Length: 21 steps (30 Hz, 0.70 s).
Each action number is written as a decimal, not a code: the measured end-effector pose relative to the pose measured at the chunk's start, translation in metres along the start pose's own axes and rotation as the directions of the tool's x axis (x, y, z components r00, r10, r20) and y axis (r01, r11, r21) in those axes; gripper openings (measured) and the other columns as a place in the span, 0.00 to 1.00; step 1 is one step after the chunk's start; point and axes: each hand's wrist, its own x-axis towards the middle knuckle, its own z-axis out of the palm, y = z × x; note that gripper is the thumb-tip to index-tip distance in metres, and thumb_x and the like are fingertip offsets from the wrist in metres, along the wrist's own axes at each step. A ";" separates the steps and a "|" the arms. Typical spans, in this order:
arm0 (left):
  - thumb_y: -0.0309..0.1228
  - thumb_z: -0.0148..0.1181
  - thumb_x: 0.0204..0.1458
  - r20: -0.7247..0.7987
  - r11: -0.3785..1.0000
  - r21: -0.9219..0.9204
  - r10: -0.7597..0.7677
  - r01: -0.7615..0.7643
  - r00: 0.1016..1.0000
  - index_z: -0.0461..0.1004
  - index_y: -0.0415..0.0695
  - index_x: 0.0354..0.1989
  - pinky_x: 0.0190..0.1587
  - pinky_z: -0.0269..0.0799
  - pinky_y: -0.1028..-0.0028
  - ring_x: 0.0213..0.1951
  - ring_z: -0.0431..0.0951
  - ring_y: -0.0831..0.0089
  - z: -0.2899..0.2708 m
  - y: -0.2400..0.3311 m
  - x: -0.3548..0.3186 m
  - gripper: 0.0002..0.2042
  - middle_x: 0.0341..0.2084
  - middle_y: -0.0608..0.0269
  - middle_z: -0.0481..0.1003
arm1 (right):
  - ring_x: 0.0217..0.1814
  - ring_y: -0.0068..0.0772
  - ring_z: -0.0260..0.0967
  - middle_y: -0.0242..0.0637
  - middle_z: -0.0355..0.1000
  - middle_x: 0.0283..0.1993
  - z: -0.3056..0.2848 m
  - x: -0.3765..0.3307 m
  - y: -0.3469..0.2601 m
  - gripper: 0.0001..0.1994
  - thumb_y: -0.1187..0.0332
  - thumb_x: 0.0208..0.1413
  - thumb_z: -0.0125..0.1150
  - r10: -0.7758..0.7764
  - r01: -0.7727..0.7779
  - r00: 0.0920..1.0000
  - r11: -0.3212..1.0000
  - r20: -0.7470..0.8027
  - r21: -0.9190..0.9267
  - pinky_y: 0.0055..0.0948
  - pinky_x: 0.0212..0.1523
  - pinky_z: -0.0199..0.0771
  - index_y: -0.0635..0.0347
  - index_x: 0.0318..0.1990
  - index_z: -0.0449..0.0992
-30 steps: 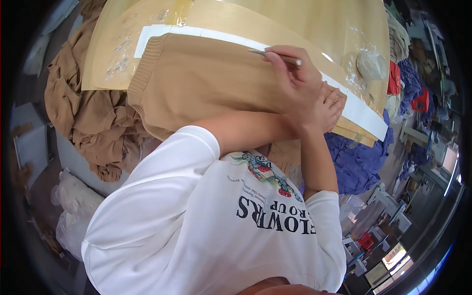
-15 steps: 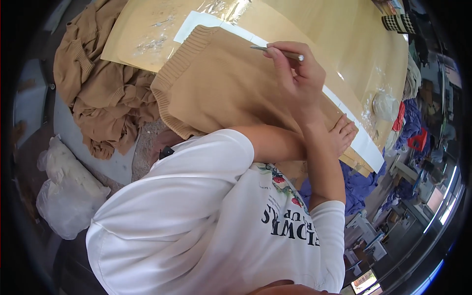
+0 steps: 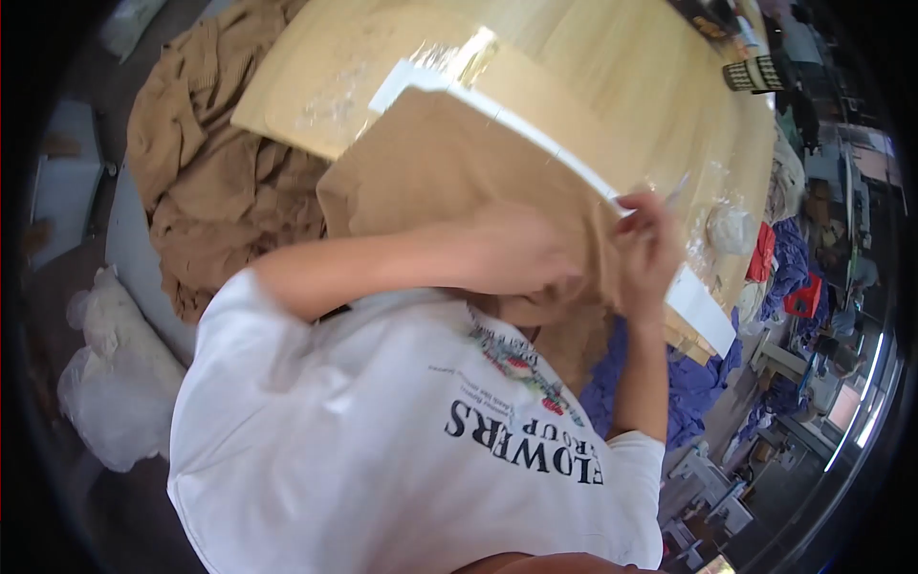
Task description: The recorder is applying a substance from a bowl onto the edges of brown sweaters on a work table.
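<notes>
Knit piece: tan-brown knitted fabric piece [image 3: 459,163], spread on the near side of the tabletop, upper edge running along the white strip. Bunched into folds at its right end, between the hands.
Left hand: left hand [image 3: 526,251], forearm reaching across from the left, over the lower part of the knit. Fingers look curled; motion blur, can't tell if they grip fabric.
Right hand: right hand [image 3: 652,239], at the right end of the knit, near the strip. Fingers bent round a slim pale pen-like stick [image 3: 678,184], its end poking out past the knuckles, blurred. Can't tell if the same hand also pinches fabric.
Strip: long flat white strip [image 3: 703,314], lying on the table on a slant, bare at its lower right end.
Table: glossy yellow wood-coloured tabletop [image 3: 574,67], shiny clear patches on the surface.
On table, right: crumpled translucent whitish bundle [image 3: 732,231], beyond the right hand. Black-and-white checked cup-shaped holder [image 3: 755,74] near the far right edge.
Left side: big heap of brown knitwear [image 3: 215,182] beside the table; clear plastic bag with pale contents [image 3: 120,383] lower down.
Right side: heap of violet-blue cloth [image 3: 703,383] below the table's right corner.
</notes>
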 end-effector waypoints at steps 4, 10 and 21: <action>0.44 0.54 0.49 -0.214 0.676 0.204 -0.675 0.709 0.706 0.75 0.36 0.26 0.30 0.71 0.67 0.25 0.77 0.58 -0.090 -0.060 -0.130 0.19 0.20 0.48 0.74 | 0.30 0.48 0.67 0.47 0.67 0.31 0.037 -0.047 0.016 0.09 0.80 0.44 0.47 -0.052 0.112 0.960 0.972 0.276 -0.207 0.40 0.29 0.68 0.61 0.35 0.65; 0.24 0.55 0.43 -0.670 0.872 -0.302 -0.482 0.386 0.565 0.72 0.35 0.40 0.40 0.71 0.68 0.36 0.78 0.58 0.020 -0.217 -0.176 0.14 0.31 0.47 0.76 | 0.31 0.52 0.67 0.49 0.66 0.34 0.005 -0.028 -0.020 0.09 0.81 0.42 0.51 -0.127 0.129 0.992 0.964 0.025 -0.234 0.41 0.28 0.68 0.62 0.34 0.66; 0.32 0.49 0.56 -0.562 0.888 -0.422 -0.414 0.182 0.716 0.70 0.39 0.29 0.26 0.63 0.77 0.22 0.64 0.81 0.030 -0.165 -0.179 0.10 0.16 0.69 0.64 | 0.28 0.42 0.68 0.39 0.67 0.28 -0.167 0.189 -0.098 0.04 0.77 0.45 0.50 -0.646 0.273 0.472 0.754 -0.600 -0.597 0.32 0.31 0.68 0.59 0.30 0.67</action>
